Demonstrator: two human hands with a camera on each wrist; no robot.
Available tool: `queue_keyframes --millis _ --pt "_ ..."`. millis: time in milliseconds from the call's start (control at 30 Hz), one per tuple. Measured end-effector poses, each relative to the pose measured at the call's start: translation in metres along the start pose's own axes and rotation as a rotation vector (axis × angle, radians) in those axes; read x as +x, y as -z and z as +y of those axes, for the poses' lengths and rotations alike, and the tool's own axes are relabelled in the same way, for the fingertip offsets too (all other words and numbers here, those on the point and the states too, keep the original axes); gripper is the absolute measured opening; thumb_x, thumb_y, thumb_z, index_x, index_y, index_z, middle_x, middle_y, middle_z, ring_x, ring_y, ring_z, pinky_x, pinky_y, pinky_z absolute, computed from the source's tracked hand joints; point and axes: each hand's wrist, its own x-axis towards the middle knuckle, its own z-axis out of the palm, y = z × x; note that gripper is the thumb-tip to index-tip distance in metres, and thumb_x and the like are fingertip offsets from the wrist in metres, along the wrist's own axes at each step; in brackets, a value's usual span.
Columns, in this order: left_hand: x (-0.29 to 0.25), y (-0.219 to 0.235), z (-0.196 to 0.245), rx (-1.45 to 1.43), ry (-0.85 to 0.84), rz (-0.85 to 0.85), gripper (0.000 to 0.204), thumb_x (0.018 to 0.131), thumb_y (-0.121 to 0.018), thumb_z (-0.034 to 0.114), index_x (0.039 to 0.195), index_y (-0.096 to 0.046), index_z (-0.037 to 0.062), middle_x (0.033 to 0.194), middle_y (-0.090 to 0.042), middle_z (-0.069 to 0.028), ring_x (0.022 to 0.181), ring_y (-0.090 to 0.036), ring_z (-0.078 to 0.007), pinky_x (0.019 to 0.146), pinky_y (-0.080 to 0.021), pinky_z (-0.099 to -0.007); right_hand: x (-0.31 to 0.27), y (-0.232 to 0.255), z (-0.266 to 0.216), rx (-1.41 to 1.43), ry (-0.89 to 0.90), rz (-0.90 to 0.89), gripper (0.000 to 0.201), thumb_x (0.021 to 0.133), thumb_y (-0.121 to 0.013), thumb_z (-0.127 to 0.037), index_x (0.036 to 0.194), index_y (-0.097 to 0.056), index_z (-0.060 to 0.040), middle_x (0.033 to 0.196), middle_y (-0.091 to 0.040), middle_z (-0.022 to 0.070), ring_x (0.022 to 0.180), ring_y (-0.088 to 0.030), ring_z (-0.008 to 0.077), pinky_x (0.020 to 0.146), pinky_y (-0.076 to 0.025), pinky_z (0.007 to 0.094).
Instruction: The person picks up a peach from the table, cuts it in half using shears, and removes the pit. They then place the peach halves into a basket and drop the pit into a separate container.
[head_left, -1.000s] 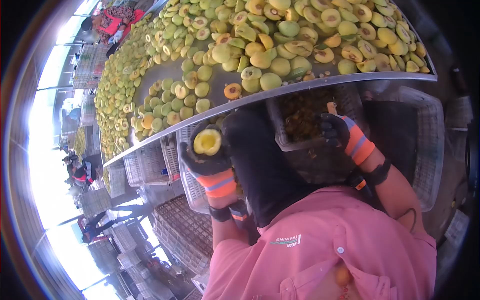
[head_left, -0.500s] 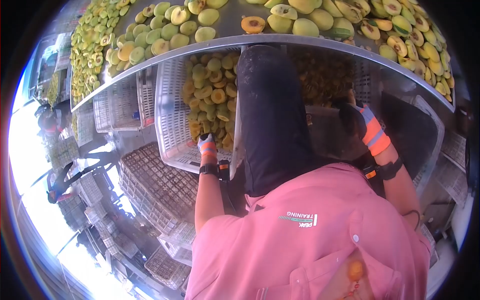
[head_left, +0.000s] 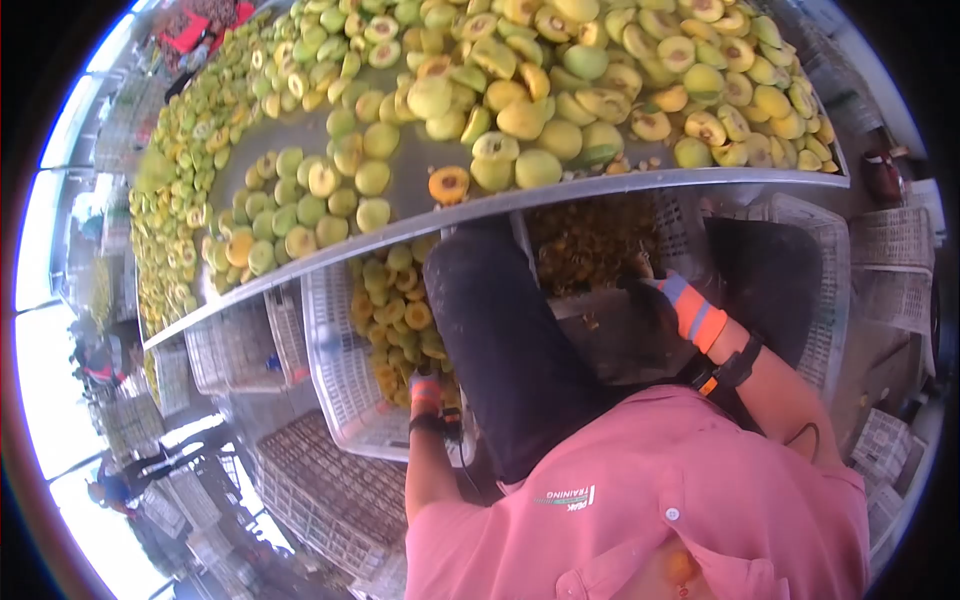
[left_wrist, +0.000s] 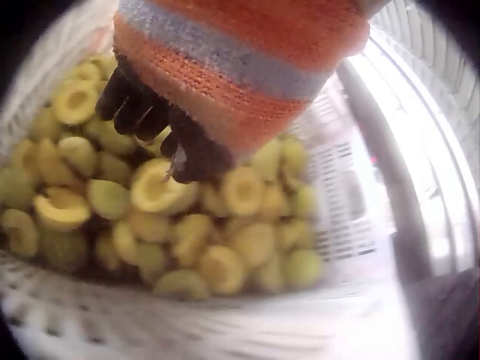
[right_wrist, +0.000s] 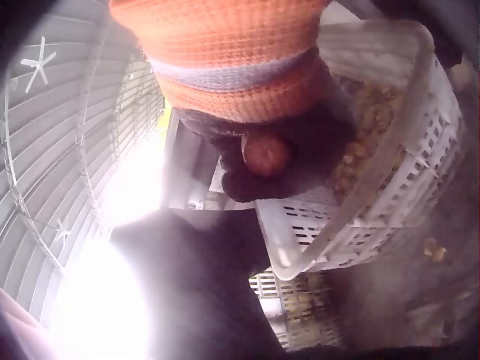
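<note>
My left hand, in a dark-palmed glove with an orange and grey cuff, is lowered into a white crate of yellow-green stone fruit halves. The left wrist view shows its dark fingers hanging loosely curled, close over a pitted half, with nothing plainly held. My right hand, gloved alike, grips a tool by its wooden handle. Only the handle's round brown end shows in the right wrist view; the tool's other end is hidden. That hand is beside a second crate of small brownish pieces.
A metal-edged table heaped with whole and halved fruit spans the front. My dark-trousered leg lies between the two crates. Stacked crates stand at the left, and another person is at the table's far left.
A second ago my left hand held a pitted fruit half near the table edge; it then moved down into the left crate and the half left it. My right hand still grips the handle.
</note>
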Motion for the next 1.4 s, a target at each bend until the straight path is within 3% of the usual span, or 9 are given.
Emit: queue_keyframes --millis 33,167,267,433,567,700,900,1100,1400 --pt "0.004 0.022 0.015 -0.39 0.28 0.015 0.028 0.091 -0.056 0.018 0.112 -0.067 0.0022 0.111 -0.068 -0.014 0.098 -0.065 -0.0263 0.084 -0.049 -0.0365 0.005 0.008 -0.01 0.058 -0.085 -0.014 0.036 0.081 -0.059 -0.009 0.117 -0.06 -0.0093 0.1 -0.067 0.0054 0.085 -0.063 0.0191 0.076 -0.044 0.0324" --pt "0.011 0.227 0.189 -0.662 0.053 0.715 0.019 0.09 -0.058 0.007 0.102 -0.065 -0.0066 0.094 -0.068 -0.009 0.081 -0.061 -0.0145 0.073 -0.048 -0.0283 0.014 -0.012 0.013 0.751 -0.357 0.255 0.027 0.085 -0.06 -0.015 0.111 -0.062 -0.0113 0.085 -0.065 0.0035 0.069 -0.061 0.0177 0.067 -0.043 0.0324" --pt "0.022 0.317 0.28 -0.959 -0.147 0.561 0.019 0.09 -0.059 0.008 0.102 -0.064 -0.0063 0.092 -0.068 -0.0068 0.08 -0.06 -0.0117 0.073 -0.049 -0.0252 0.035 0.036 -0.008 1.882 -0.765 0.407 0.02 0.093 -0.058 -0.024 0.106 -0.064 -0.0109 0.07 -0.059 0.0002 0.057 -0.056 0.0129 0.052 -0.041 0.0273" --pt "0.055 0.363 0.445 -0.316 -0.569 0.219 0.033 0.089 -0.063 0.024 0.112 -0.064 0.0 0.106 -0.069 -0.0137 0.09 -0.066 -0.0207 0.081 -0.051 -0.0309 0.039 0.063 -0.046 1.754 -0.758 0.147 0.027 0.091 -0.064 -0.032 0.076 -0.061 -0.0098 0.059 -0.052 -0.0009 0.045 -0.05 0.0104 0.04 -0.037 0.0261" --pt "0.092 0.327 0.535 0.324 -0.544 0.137 0.058 0.081 -0.068 0.037 0.127 -0.054 0.0034 0.122 -0.06 -0.0178 0.11 -0.06 -0.0318 0.092 -0.048 -0.0385 0.031 0.059 -0.052 1.599 -0.865 0.113 0.029 0.086 -0.071 -0.031 0.07 -0.06 -0.0092 0.053 -0.054 0.0012 0.036 -0.047 0.011 0.035 -0.033 0.0263" --pt "0.121 0.307 0.549 0.455 -0.516 0.106 0.066 0.078 -0.069 0.041 0.13 -0.049 0.0043 0.131 -0.052 -0.0181 0.118 -0.053 -0.0358 0.096 -0.045 -0.0417 0.019 0.074 -0.049 1.705 -0.753 0.145 0.027 0.087 -0.069 -0.031 0.074 -0.061 -0.0087 0.054 -0.053 0.0004 0.037 -0.047 0.0096 0.035 -0.034 0.0255" --pt "0.032 0.319 0.527 -0.425 -0.874 0.07 0.076 0.069 -0.071 -0.012 0.138 -0.043 0.0035 0.122 -0.055 -0.0092 0.108 -0.057 -0.0175 0.092 -0.049 -0.0298 0.017 0.086 -0.044 1.662 -0.525 0.327 0.031 0.093 -0.06 -0.036 0.08 -0.062 -0.0087 0.057 -0.052 -0.0012 0.043 -0.049 0.007 0.038 -0.036 0.0232" --pt "-0.05 0.284 0.53 -0.271 -1.0 0.143 0.079 0.068 -0.076 -0.002 0.139 -0.04 -0.0006 0.128 -0.055 -0.012 0.117 -0.054 -0.0228 0.103 -0.041 -0.0378 0.022 0.118 -0.057 1.966 -0.339 0.311 0.02 0.092 -0.063 -0.026 0.093 -0.062 -0.0066 0.066 -0.057 -0.0009 0.052 -0.052 0.0058 0.043 -0.038 0.0214" --pt "-0.048 0.212 0.54 -1.139 -0.807 0.167 0.047 0.098 -0.046 0.032 0.127 -0.047 -0.0042 0.116 -0.059 -0.0142 0.103 -0.058 -0.026 0.092 -0.045 -0.0373 0.04 0.095 -0.067 1.95 -0.385 0.486 0.018 0.088 -0.067 -0.021 0.093 -0.064 -0.0037 0.069 -0.059 0.0013 0.051 -0.051 0.0066 0.046 -0.039 0.0228"
